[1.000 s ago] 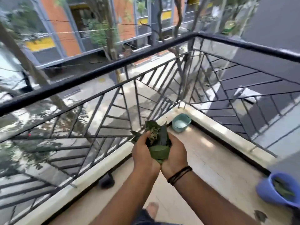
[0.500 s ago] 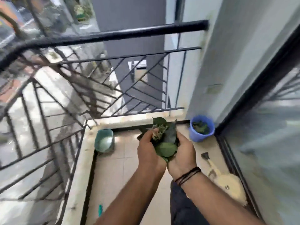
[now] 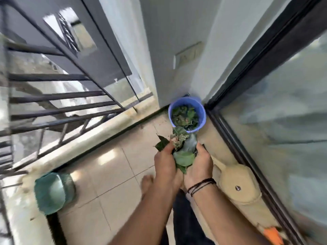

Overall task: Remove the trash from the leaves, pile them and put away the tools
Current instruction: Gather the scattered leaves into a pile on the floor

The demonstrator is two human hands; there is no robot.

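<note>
A bunch of green and dried leaves [image 3: 183,149] is cupped between my left hand [image 3: 165,161] and my right hand [image 3: 200,163], both closed around it. The bunch's top almost reaches the near rim of a blue bucket [image 3: 201,110] that stands in the balcony corner with more leaves inside. A beige dustpan [image 3: 238,184] lies on the floor along the glass door, just right of my right hand. My right wrist wears black cords.
A teal bowl-shaped container [image 3: 51,191] lies tipped at the raised balcony curb [image 3: 99,137] on the left. A black metal railing [image 3: 58,98] runs above the curb. A sliding glass door [image 3: 276,121] closes the right side. My bare foot [image 3: 146,184] is on the tiled floor.
The view has swung right and down from the railing toward the corner. My hands, still holding the leaves, have come much closer to the blue bucket.
</note>
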